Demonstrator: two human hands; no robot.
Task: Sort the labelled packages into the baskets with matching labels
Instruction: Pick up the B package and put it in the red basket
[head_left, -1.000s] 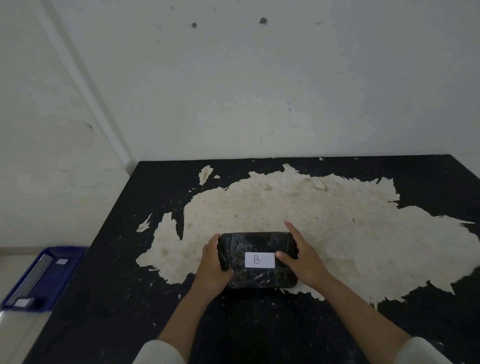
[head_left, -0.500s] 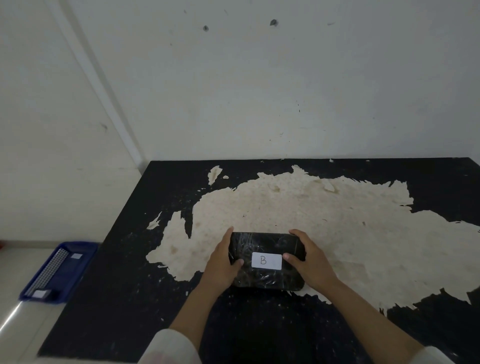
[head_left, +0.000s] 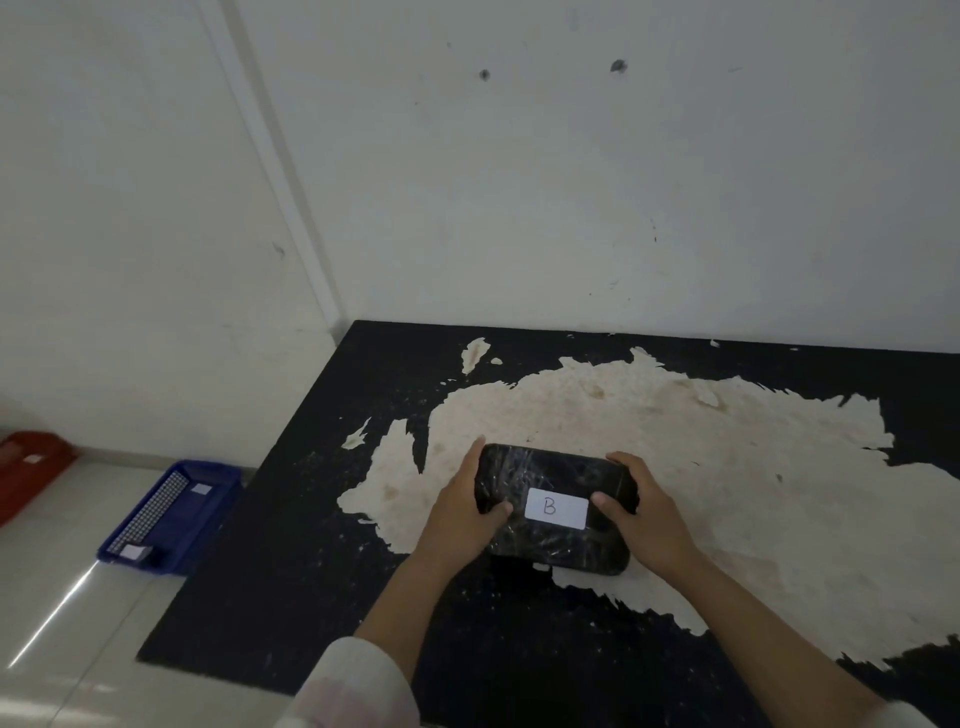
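A black plastic-wrapped package (head_left: 558, 480) with a white label reading B lies near the middle of the black table (head_left: 322, 597). My left hand (head_left: 462, 512) grips its left end, thumb on top. My right hand (head_left: 644, 512) grips its right end, thumb beside the label. On the floor to the left sits a blue basket (head_left: 174, 519) with small white labels whose letters I cannot read. A red basket (head_left: 28, 462) shows at the far left edge, partly cut off.
The table's black top is worn away to a large pale patch (head_left: 727, 467) under and right of the package. White walls stand behind the table and to the left. Glossy floor tiles (head_left: 62, 623) lie left of the table.
The view has swung left, so the blue basket shows more fully and the red basket has come into sight. Both hands stay on the package, which has barely moved on the table.
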